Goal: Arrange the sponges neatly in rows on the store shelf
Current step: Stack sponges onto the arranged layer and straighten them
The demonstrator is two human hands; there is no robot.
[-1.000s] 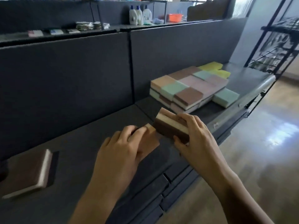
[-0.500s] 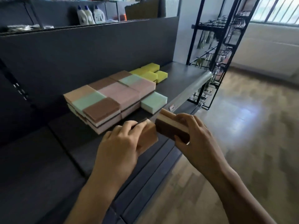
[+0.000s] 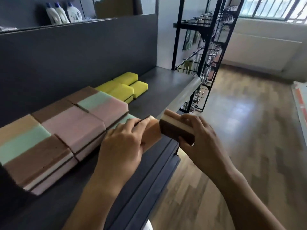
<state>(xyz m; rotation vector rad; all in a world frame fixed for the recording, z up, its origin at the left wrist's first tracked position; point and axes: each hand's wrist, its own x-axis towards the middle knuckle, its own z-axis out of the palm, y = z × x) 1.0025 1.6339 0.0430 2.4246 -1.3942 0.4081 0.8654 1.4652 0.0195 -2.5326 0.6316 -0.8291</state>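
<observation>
Both hands are up front and both are busy: the left hand (image 3: 123, 143) curls over a peach-orange sponge (image 3: 152, 132), fingers wrapped across its top, while the right hand (image 3: 199, 143) clamps a brown sponge bundle (image 3: 176, 132) with a cream band and a peach top. Whether that is one sponge or two stacked is hard to tell. The two loads sit just beside each other, nearly touching, above the front edge of the dark store shelf (image 3: 159, 90). On the shelf to the left lies the laid-out sponge block (image 3: 66, 127), pink, brown, mint and peach pieces packed edge to edge in rows and stacked in layers. A mint-green sponge (image 3: 131, 117) peeks out just behind the left hand's fingers, against the block. Further back, near the rear panel, the yellow sponges (image 3: 123, 87) sit in a small cluster. White detergent bottles (image 3: 63, 12) stand on the upper shelf, and a black wire rack (image 3: 204, 55) rises beyond the shelf's end, over the wooden floor (image 3: 240, 130).
</observation>
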